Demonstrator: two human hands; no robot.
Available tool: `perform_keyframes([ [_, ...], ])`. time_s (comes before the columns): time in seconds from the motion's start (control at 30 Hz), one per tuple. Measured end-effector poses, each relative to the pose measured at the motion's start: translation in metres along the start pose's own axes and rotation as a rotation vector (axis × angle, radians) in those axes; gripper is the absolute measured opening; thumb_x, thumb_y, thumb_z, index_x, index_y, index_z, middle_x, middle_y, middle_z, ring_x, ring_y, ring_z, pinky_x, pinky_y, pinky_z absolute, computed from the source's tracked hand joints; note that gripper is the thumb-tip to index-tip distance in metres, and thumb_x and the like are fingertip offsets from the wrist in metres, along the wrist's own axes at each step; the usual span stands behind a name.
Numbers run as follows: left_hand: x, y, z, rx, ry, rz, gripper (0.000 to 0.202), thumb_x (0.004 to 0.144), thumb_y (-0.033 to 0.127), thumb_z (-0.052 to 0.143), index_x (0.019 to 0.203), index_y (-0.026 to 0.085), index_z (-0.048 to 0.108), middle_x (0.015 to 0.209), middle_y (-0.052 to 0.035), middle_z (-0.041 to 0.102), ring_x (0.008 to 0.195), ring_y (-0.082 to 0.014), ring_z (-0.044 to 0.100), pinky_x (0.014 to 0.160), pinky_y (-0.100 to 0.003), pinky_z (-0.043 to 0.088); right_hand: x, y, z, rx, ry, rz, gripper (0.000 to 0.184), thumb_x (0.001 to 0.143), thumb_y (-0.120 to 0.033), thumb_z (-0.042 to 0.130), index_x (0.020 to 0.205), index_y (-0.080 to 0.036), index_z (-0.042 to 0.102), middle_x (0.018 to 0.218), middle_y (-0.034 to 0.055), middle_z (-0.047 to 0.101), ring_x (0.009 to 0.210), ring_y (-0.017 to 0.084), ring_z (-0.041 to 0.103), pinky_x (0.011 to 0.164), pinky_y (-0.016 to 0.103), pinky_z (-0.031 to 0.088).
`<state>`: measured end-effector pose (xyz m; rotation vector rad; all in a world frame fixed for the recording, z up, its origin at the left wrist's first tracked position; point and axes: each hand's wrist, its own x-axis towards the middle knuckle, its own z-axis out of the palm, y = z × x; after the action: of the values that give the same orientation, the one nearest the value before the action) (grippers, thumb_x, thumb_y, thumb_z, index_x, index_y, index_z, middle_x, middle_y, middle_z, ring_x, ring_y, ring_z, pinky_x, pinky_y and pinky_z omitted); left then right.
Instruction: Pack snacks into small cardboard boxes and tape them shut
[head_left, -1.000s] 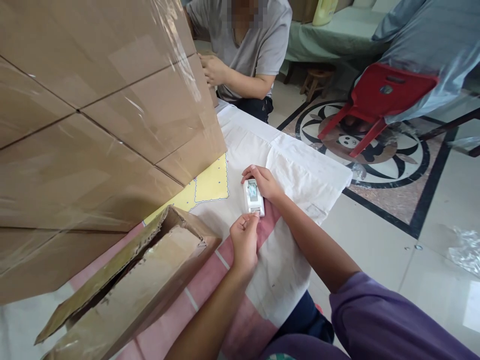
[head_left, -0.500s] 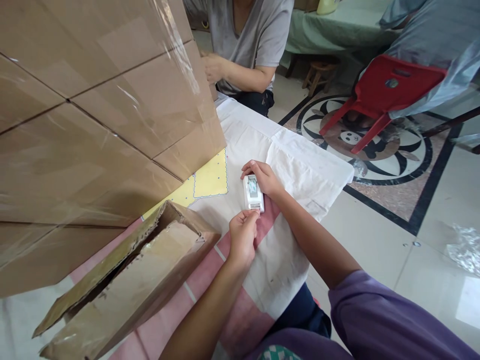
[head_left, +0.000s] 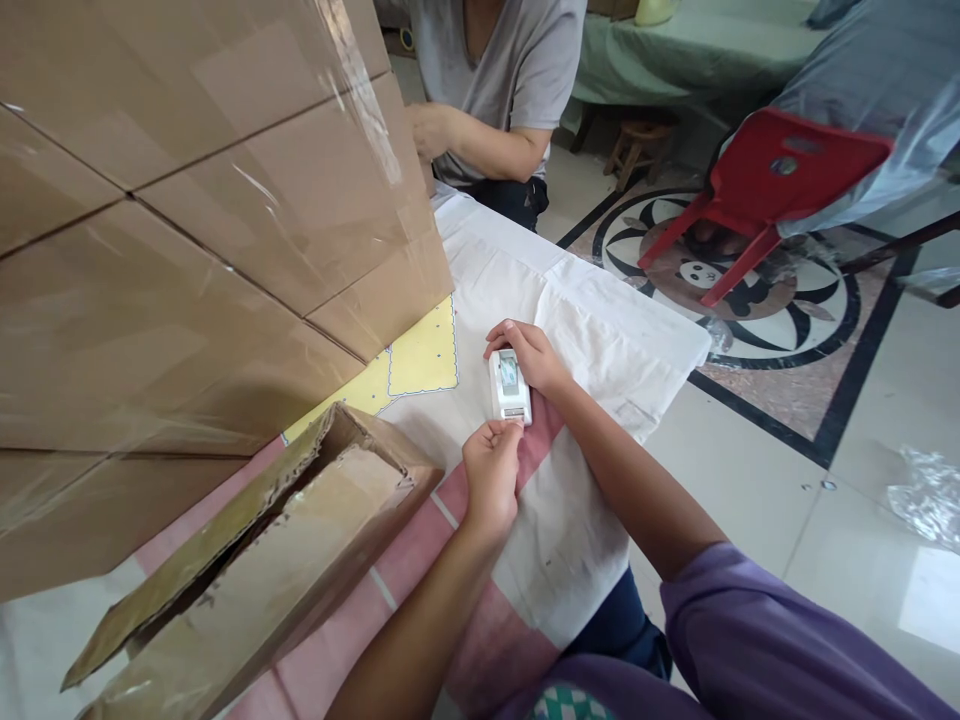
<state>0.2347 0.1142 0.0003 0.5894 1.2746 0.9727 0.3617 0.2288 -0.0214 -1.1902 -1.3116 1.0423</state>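
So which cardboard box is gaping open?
The low box nearest your left hand, with torn, parted edges; the tall taped boxes behind show only closed faces.

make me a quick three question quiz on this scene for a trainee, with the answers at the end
1. True or false: the left hand and the right hand are both at the small white device.
2. Multiple choice: whose fingers are at the end of the device nearer the wearer?
A) the right hand's
B) the left hand's
C) the co-worker's
3. Fill in the gap: the animal pictured in the round floor design, below the red chair in the picture, is a ____.

Key: 1. True. 2. B. 3. Panda.
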Motion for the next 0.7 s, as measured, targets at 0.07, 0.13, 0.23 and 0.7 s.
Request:
perform_keyframes([
  [0.07,-0.002,-0.001,0.0,0.016,0.007,0.007,0.03,0.064,0.035,0.078,0.064,0.018,0.053,0.05,0.0089,0.036,0.048,-0.0063,0.027,0.049,-0.022,0.021,0.0,0.001,0.0,0.003,-0.006,-0.001,0.062,0.098,-0.073,0.036,0.088,-0.018,0.063,0.078,0.0051,0.072,0.064,0.017,0.059,0.061,0.028,0.044],
  [0.13,-0.004,-0.002,0.0,0.028,0.004,0.024,0.031,0.066,0.036,0.077,0.063,0.018,0.053,0.05,0.0084,0.038,0.048,-0.0062,0.028,0.05,-0.022,0.022,0.0,0.001,-0.001,0.001,-0.005,-0.005,0.062,0.099,-0.072,0.036,0.089,-0.018,0.064,0.077,0.0051,0.072,0.064,0.017,0.059,0.061,0.028,0.044],
  [0.23,-0.006,-0.003,-0.001,0.042,-0.027,0.023,0.031,0.069,0.039,0.078,0.065,0.017,0.056,0.05,0.0085,0.036,0.048,-0.0062,0.025,0.05,-0.023,0.021,-0.001,0.0,-0.001,-0.015,0.003,-0.004,0.062,0.099,-0.073,0.035,0.088,-0.018,0.064,0.078,0.005,0.072,0.066,0.018,0.06,0.062,0.028,0.045],
  [0.7,-0.077,0.033,-0.068,0.444,-0.217,0.864,0.01,0.093,0.026,0.062,0.095,0.018,0.069,0.055,0.0067,0.037,0.047,-0.0098,0.038,0.048,-0.023,0.031,-0.072,-0.08,-0.005,-0.054,-0.017,-0.429,0.025,0.101,-0.041,0.056,0.101,-0.021,0.07,0.089,0.0063,0.063,0.088,0.022,0.061,0.083,0.038,0.049],
])
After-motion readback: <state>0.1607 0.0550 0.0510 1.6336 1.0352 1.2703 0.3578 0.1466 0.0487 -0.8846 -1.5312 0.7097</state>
